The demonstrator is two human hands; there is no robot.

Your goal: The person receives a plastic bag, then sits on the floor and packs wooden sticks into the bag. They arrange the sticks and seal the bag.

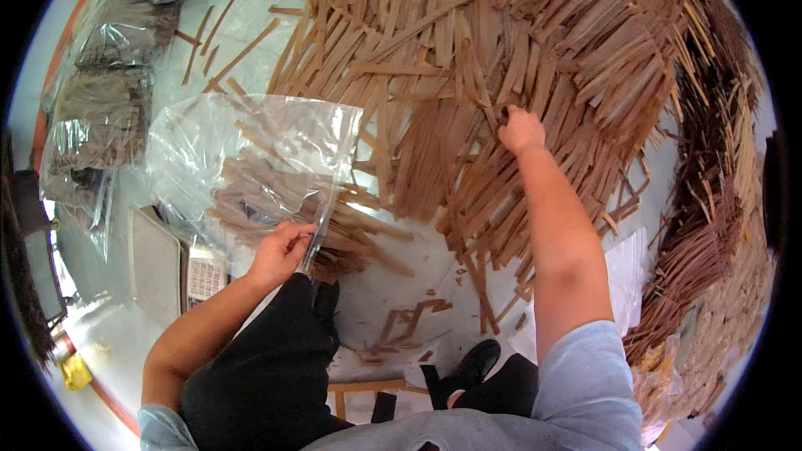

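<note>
My left hand (283, 252) pinches the open edge of a clear plastic bag (188, 138) with thumb and fingers. Brown flat strips (269, 191) lie inside the bag, and some stick out past its mouth on the right. My right arm is stretched forward over a wide heap of similar dry brown strips (432, 156), which look like bark or wood. The fingers of my right hand (524, 129) are curled around the ends of strips near the heap's middle; the fingertips are partly hidden.
Filled clear bags (100, 113) are stacked at the left. A keypad device (207, 272) stands beside a grey panel (153, 263) near my left forearm. Bundles of thin dark stalks (695, 269) line the right side. Broken strip pieces (407, 326) litter the floor near my shoe (479, 360).
</note>
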